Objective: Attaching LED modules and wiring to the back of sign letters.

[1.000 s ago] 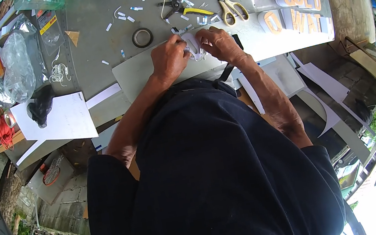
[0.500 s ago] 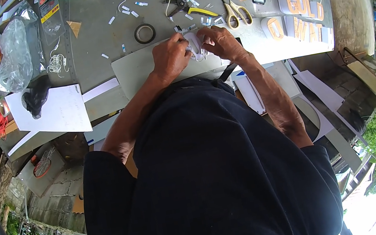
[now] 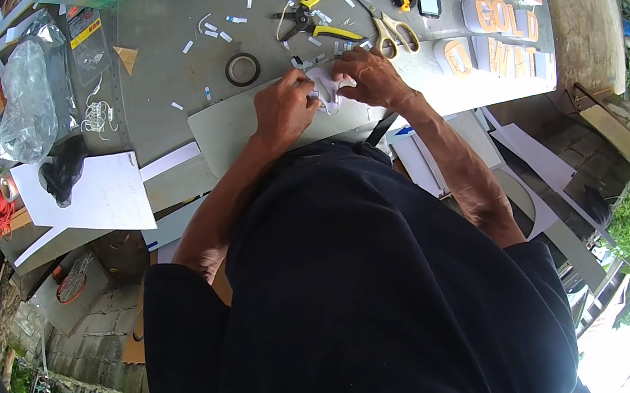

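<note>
1. White piece [image 3: 329,96]: upper ctr of frame.
2. L hand [image 3: 286,108], R hand [image 3: 376,80]: fingers bent at its sides; pinch or rest, can't tell.
3. We judge it light, bendy, crushable; hold by outer edges.

Bright daylight, glare lower right

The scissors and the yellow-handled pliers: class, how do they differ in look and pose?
The scissors have cream finger loops; the yellow-handled pliers have bar-like handles without loops. The scissors' blades point mostly toward the picture's top; the pliers' head points left. Both are two-handled tools lying on the grey table.
</note>
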Available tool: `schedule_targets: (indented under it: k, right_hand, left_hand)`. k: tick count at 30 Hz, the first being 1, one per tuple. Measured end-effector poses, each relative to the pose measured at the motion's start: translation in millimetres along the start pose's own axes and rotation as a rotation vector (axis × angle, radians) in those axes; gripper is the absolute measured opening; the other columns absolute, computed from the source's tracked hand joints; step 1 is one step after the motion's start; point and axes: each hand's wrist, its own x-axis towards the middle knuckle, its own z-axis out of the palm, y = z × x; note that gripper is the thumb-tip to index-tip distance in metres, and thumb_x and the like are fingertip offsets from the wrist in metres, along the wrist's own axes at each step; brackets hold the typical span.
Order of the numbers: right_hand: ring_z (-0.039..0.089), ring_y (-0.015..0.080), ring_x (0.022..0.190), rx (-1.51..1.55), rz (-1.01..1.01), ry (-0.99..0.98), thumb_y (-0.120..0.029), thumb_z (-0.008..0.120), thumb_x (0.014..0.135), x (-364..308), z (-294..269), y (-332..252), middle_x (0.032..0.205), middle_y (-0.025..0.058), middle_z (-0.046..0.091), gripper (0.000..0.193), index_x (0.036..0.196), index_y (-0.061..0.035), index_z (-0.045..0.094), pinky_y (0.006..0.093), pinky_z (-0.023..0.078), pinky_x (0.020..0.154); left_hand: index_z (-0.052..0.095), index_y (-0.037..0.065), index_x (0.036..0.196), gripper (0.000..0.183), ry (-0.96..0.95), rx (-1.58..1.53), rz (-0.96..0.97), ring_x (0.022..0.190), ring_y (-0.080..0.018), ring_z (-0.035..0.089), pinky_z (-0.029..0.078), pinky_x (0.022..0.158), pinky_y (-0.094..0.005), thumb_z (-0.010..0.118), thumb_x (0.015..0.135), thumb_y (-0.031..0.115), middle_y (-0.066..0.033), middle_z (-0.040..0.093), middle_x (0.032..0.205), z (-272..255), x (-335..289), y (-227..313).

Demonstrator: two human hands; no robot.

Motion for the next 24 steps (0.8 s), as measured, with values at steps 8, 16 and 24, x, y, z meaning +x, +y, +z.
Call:
schedule_targets:
  k: [8,16,24]
  right_hand:
    - [0.068,0.0356,0.099,0.399,0.234,0.189,-0.008,0.065,0.090,-7,30,-32,0.100,0.0139,0.071,0.016,0.103,-0.0072,0.075,0.0463,0.055,0.084]
    - [0.067,0.0332,0.093,0.315,0.209,0.238,-0.013,0.068,0.090,-11,38,-40,0.092,0.0118,0.068,0.016,0.103,-0.0085,0.076,0.0448,0.055,0.080]
    - [0.067,0.0328,0.092,0.340,0.270,0.254,-0.016,0.068,0.090,-11,44,-44,0.090,0.0114,0.068,0.016,0.103,-0.0102,0.076,0.0445,0.055,0.078]
  left_hand:
    - [0.079,0.012,0.102,0.031,-0.025,-0.056,0.014,0.087,-0.0239,0.072,0.057,0.074,-0.0376,0.084,0.074,0.024,0.0010,0.070,0.111,-7,0,-1]
    - [0.078,0.011,0.104,0.032,0.005,-0.023,0.046,0.089,-0.0244,0.072,0.057,0.074,-0.0381,0.085,0.075,0.025,-0.0004,0.069,0.113,-5,-1,-3]
    - [0.077,0.012,0.104,0.032,0.016,-0.022,0.051,0.090,-0.0242,0.072,0.058,0.074,-0.0380,0.084,0.076,0.025,-0.0006,0.069,0.113,-4,-3,-3]
